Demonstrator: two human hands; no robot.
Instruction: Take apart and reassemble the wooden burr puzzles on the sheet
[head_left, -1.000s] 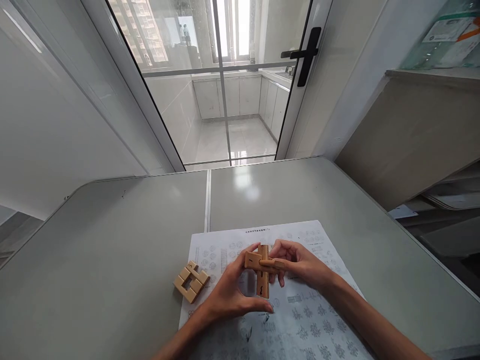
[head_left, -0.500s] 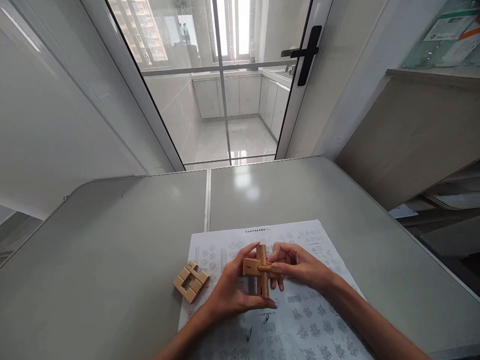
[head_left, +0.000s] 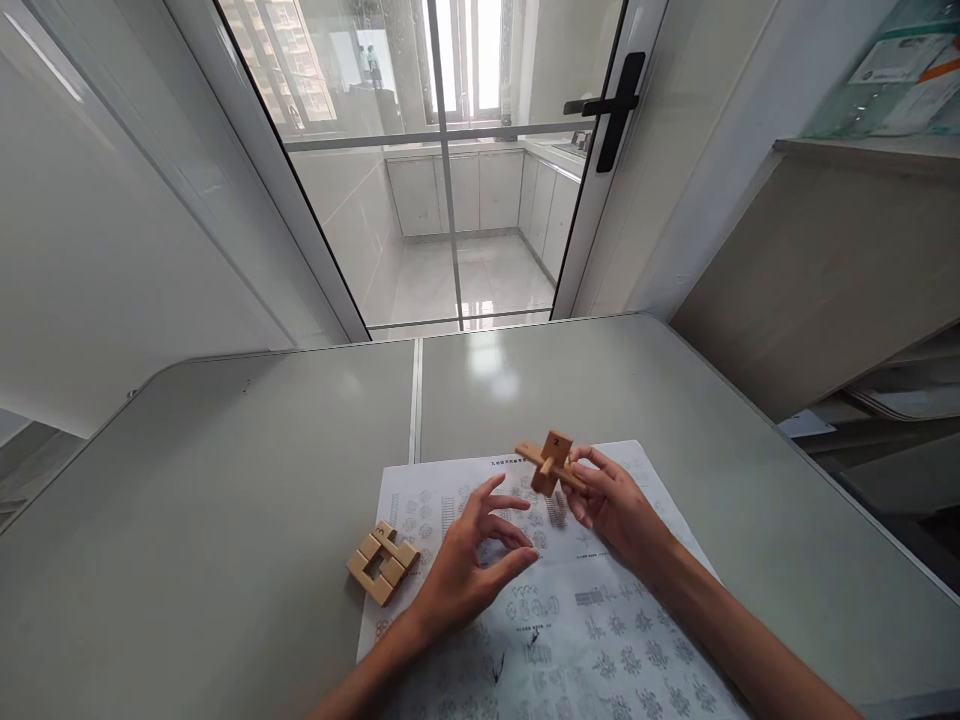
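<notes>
Wooden crossed pieces (head_left: 553, 462) held above the far part of a printed sheet (head_left: 559, 640)
The right hand (head_left: 619, 510) pinches one end between thumb and fingers, perhaps to leave the face marked 2 in view; the left hand (head_left: 480, 560) has its fingers spread, bent and holding nothing, apart from the pieces, as if giving them room; a block cluster (head_left: 395, 571) straddles the sheet's left edge, likely to spare the print

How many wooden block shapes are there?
2. A wooden cross is in the right hand; a chunky wooden shape with a hole lies at the left edge of the paper, beside the left hand. Any under the hands would be hidden.
</notes>
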